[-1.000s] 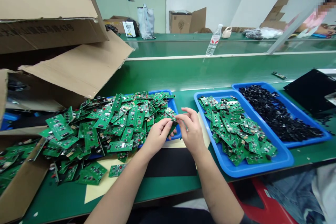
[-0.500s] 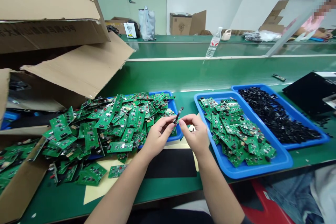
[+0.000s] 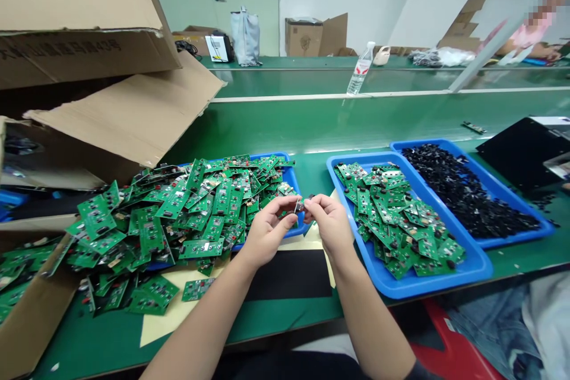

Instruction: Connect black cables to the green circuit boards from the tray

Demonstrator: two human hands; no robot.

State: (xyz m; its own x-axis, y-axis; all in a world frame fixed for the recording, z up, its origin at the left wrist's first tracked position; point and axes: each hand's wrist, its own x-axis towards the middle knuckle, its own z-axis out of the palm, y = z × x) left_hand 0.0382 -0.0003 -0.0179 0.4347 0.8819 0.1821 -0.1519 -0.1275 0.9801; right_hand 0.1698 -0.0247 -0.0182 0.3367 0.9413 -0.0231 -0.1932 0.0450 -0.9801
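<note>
My left hand [image 3: 268, 230] pinches a small circuit board [image 3: 298, 206] between thumb and fingers; the board is turned almost edge-on, and much of it is hidden. Close against it, my right hand [image 3: 330, 222] has its thumb and fingertips pressed together at the board's right side, where something small and dark shows. Left of my hands, a heap of green circuit boards [image 3: 214, 208] spills over a blue tray [image 3: 291, 181]. To the right, a second blue tray [image 3: 403, 290] holds more green boards [image 3: 401, 219].
Small black parts [image 3: 467, 190] fill a third blue tray [image 3: 550, 228] at far right, beside a black panel [image 3: 521, 151]. Open cardboard boxes [image 3: 133, 107] crowd the left. A black mat [image 3: 294, 276] lies below my hands. A water bottle [image 3: 360, 69] stands behind.
The dark piece that stood up above my fingertips has tilted down between my hands. My right fingers have closed in on the board. The whole view has shifted slightly.
</note>
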